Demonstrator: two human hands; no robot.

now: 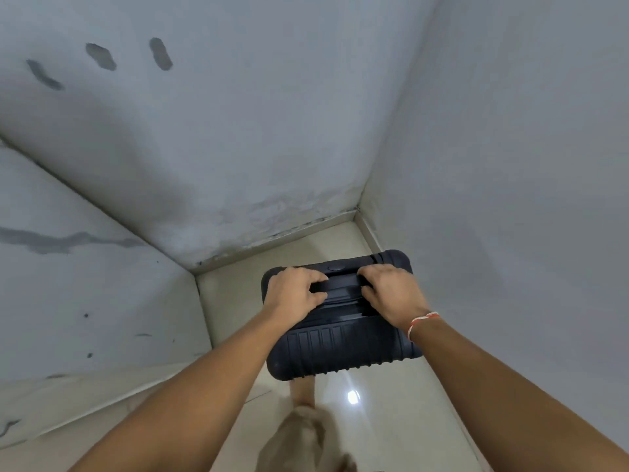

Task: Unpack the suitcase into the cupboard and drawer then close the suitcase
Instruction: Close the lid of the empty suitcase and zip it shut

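Head view looks straight down at a black suitcase [340, 338] standing upright on the pale tiled floor [391, 403], tucked near the corner where two grey walls meet. Its ribbed shell faces me, and its top edge with the handle [342, 284] is uppermost. Both lids are together, so the case is closed.

My left hand [295, 290] grips the left end of the handle, fingers curled over the far side and thumb wrapped round the near side. My right hand [391, 292] grips the right end in the same way, fingers bent over the bar and thumb underneath. The two hands sit just beside each other, with a short bare stretch of handle between them. On my right wrist is a red and white thread band [421, 321].

The wall [221, 148] ahead of me carries several dark smudges high up and flaking paint low down near the skirting. The wall on the left shows a long dark streak. A bright spot of reflected light [353, 397] lies on the floor just below the suitcase, and part of my leg [303, 434] shows beneath the case, blurred.
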